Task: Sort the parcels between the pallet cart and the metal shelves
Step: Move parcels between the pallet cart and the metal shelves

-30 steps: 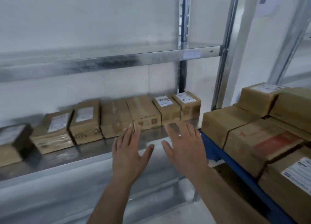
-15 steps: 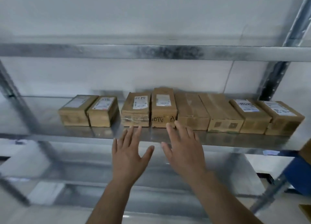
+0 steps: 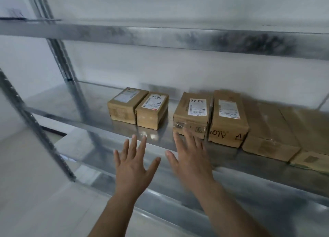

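Note:
Several brown cardboard parcels stand in a row on the middle metal shelf [image 3: 85, 115]. Two small labelled parcels [image 3: 152, 112] sit at the left end, then a gap, then a taped parcel [image 3: 193, 112] and a longer parcel [image 3: 228, 117] with "A" on its front. My left hand [image 3: 132, 167] is held out with fingers spread, empty, in front of the shelf edge below the gap. My right hand [image 3: 191, 160] is also spread and empty, fingertips just short of the taped parcel. The pallet cart is out of view.
An upper shelf beam [image 3: 160, 37] crosses overhead. Perforated steel uprights [image 3: 35, 126] stand at the left, a second upright [image 3: 71, 87] behind. A lower shelf [image 3: 249, 210] lies under my arms. More plain parcels [image 3: 277, 133] continue to the right. White wall behind.
My view has swung left along the shelf, away from the blue pallet cart, which has left the frame. Both hands stay spread and empty, now in front of the parcels further left.

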Demonstrator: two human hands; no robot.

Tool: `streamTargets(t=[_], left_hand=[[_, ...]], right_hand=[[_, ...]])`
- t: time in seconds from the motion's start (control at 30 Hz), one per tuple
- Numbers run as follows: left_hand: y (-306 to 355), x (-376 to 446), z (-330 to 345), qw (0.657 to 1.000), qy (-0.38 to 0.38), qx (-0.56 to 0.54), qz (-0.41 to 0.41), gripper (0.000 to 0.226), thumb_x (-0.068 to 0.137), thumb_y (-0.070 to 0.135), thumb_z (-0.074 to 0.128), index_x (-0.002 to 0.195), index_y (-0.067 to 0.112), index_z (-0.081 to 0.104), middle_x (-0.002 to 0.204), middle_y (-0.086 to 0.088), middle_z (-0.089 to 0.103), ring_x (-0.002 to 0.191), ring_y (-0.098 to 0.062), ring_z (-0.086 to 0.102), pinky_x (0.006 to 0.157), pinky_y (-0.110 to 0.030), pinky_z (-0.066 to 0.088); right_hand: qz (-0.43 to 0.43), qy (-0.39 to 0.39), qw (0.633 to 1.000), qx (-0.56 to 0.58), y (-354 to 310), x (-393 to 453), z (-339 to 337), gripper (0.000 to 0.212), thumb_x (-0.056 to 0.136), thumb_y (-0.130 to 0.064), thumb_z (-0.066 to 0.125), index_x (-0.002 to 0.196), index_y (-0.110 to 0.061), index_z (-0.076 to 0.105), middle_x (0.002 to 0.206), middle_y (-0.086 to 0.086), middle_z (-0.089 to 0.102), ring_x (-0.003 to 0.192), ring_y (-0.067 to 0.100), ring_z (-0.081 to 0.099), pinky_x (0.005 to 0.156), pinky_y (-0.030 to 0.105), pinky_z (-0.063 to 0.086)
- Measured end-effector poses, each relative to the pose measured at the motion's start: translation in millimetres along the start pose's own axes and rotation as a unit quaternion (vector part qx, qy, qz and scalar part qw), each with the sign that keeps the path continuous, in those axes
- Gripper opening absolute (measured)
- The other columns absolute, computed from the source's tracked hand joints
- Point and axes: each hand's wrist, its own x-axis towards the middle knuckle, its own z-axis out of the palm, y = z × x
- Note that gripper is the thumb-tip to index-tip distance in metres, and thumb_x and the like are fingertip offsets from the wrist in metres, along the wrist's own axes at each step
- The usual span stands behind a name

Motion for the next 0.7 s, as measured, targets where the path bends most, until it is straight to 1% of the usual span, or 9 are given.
streamTargets(t=[0.07, 0.13, 0.23, 0.3, 0.37, 0.47, 0.53, 0.63, 0.7], left_hand=[[-12, 21, -3, 1.000, 0.009, 0.008, -0.008, 0.075, 0.076, 0.075, 0.010, 0.139, 0.043, -0.014, 0.153, 0.007, -0.012, 0.143, -0.014, -0.014, 0.115, -0.043, -0.010], [-22, 43, -5, 1.000, 0.013, 0.018, -0.017, 0.076, 0.076, 0.076, 0.010, 0.140, 0.042, -0.014, 0.151, 0.008, -0.013, 0.143, -0.014, -0.014, 0.116, -0.044, -0.009], [-34, 74, -8, 0.999, 0.018, 0.017, -0.032, 0.078, 0.075, 0.077, 0.010, 0.140, 0.043, -0.015, 0.151, 0.010, -0.013, 0.143, -0.013, -0.012, 0.117, -0.043, -0.007], [-42, 93, -8, 0.999, 0.023, 0.013, -0.036, 0.078, 0.075, 0.077, 0.013, 0.140, 0.042, -0.013, 0.154, 0.009, -0.007, 0.144, -0.012, -0.008, 0.117, -0.042, -0.005], [-50, 111, -7, 0.999, 0.027, 0.016, -0.039, 0.078, 0.077, 0.076, 0.015, 0.143, 0.040, -0.008, 0.156, 0.007, 0.000, 0.145, -0.012, -0.004, 0.118, -0.042, -0.002], [-62, 136, -3, 0.998, 0.025, 0.023, -0.046, 0.080, 0.077, 0.074, 0.016, 0.147, 0.037, 0.002, 0.157, 0.006, 0.003, 0.145, -0.013, 0.000, 0.118, -0.043, 0.002], [-70, 149, 0, 0.998, 0.024, 0.021, -0.050, 0.078, 0.080, 0.072, 0.021, 0.148, 0.036, 0.005, 0.157, 0.006, 0.003, 0.145, -0.013, 0.000, 0.118, -0.042, 0.002], [-85, 165, 4, 0.998, 0.020, 0.006, -0.059, 0.074, 0.086, 0.065, 0.035, 0.149, 0.034, 0.010, 0.157, 0.005, 0.007, 0.145, -0.014, 0.003, 0.116, -0.040, 0.001], [-95, 175, 7, 0.998, 0.011, -0.003, -0.064, 0.074, 0.087, 0.063, 0.038, 0.149, 0.034, 0.010, 0.158, 0.005, 0.007, 0.145, -0.015, 0.004, 0.116, -0.039, 0.004]], right_hand=[[-0.010, -0.003, 1.000, 0.014, -8, 26, 9, 0.067, 0.096, -0.056, 0.030, 0.150, -0.026, 0.005, 0.159, 0.004, 0.007, 0.144, 0.025, 0.007, 0.114, 0.039, 0.010], [-0.017, -0.005, 1.000, 0.022, -15, 51, 17, 0.067, 0.096, -0.054, 0.032, 0.150, -0.024, 0.008, 0.159, 0.006, 0.012, 0.144, 0.026, 0.011, 0.113, 0.040, 0.011], [-0.033, 0.004, 0.999, 0.018, -22, 85, 25, 0.063, 0.096, -0.052, 0.036, 0.148, -0.020, 0.022, 0.156, 0.007, 0.023, 0.142, 0.026, 0.021, 0.112, 0.041, 0.017], [-0.041, 0.010, 0.999, 0.011, -25, 107, 29, 0.061, 0.095, -0.053, 0.031, 0.146, -0.019, 0.029, 0.153, 0.007, 0.029, 0.140, 0.026, 0.026, 0.110, 0.042, 0.022], [-0.044, 0.012, 0.999, 0.010, -27, 128, 33, 0.062, 0.092, -0.054, 0.027, 0.143, -0.019, 0.036, 0.151, 0.007, 0.033, 0.138, 0.026, 0.029, 0.110, 0.042, 0.024], [-0.051, 0.002, 0.999, 0.014, -29, 156, 45, 0.055, 0.095, -0.051, 0.035, 0.139, -0.019, 0.041, 0.151, 0.008, 0.033, 0.139, 0.026, 0.028, 0.112, 0.043, 0.022], [-0.051, -0.012, 0.999, 0.012, -30, 172, 53, 0.053, 0.096, -0.050, 0.034, 0.140, -0.021, 0.040, 0.153, 0.007, 0.029, 0.141, 0.025, 0.023, 0.114, 0.043, 0.018], [-0.042, -0.035, 0.998, 0.010, -33, 191, 64, 0.053, 0.097, -0.051, 0.032, 0.141, -0.023, 0.039, 0.155, 0.005, 0.025, 0.142, 0.024, 0.017, 0.114, 0.042, 0.014], [-0.038, -0.044, 0.998, 0.005, -38, 201, 69, 0.053, 0.097, -0.052, 0.032, 0.141, -0.023, 0.039, 0.155, 0.005, 0.024, 0.143, 0.024, 0.016, 0.115, 0.042, 0.013]])
